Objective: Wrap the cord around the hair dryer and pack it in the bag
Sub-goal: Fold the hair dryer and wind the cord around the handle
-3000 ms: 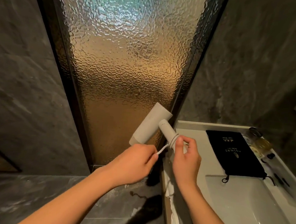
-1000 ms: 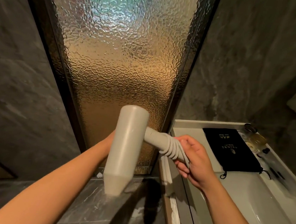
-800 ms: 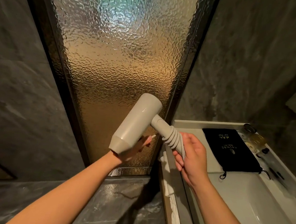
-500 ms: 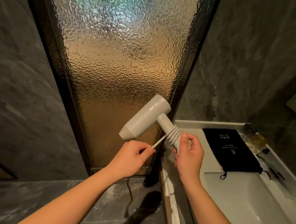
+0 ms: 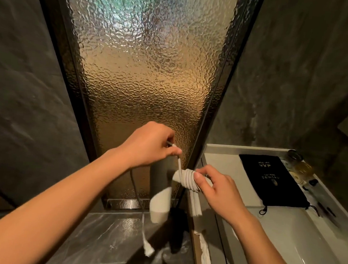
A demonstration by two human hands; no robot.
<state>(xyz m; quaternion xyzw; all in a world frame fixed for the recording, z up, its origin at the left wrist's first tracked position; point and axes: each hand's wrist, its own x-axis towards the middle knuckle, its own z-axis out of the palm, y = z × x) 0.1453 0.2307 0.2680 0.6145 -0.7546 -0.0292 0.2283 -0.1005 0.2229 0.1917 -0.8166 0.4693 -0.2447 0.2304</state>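
Note:
A pale grey hair dryer (image 5: 159,205) hangs blurred with its barrel pointing down, below my hands. My right hand (image 5: 216,188) grips its handle, which carries several turns of grey cord (image 5: 187,179). My left hand (image 5: 151,144) is above it and pinches the cord, pulled taut up from the handle. The loose end with the plug (image 5: 147,248) dangles near the floor. A black drawstring bag (image 5: 272,180) lies flat on the white counter to the right.
A textured glass door (image 5: 144,78) stands straight ahead between dark stone walls. The white vanity counter (image 5: 218,155) and its sink (image 5: 296,253) are on the right, with small bottles (image 5: 302,167) at the back. White towels (image 5: 205,257) hang on the vanity's side.
The dryer has swung from barrel up-left to barrel hanging down. My left hand has risen from below the handle to above it, carrying the cord round the handle.

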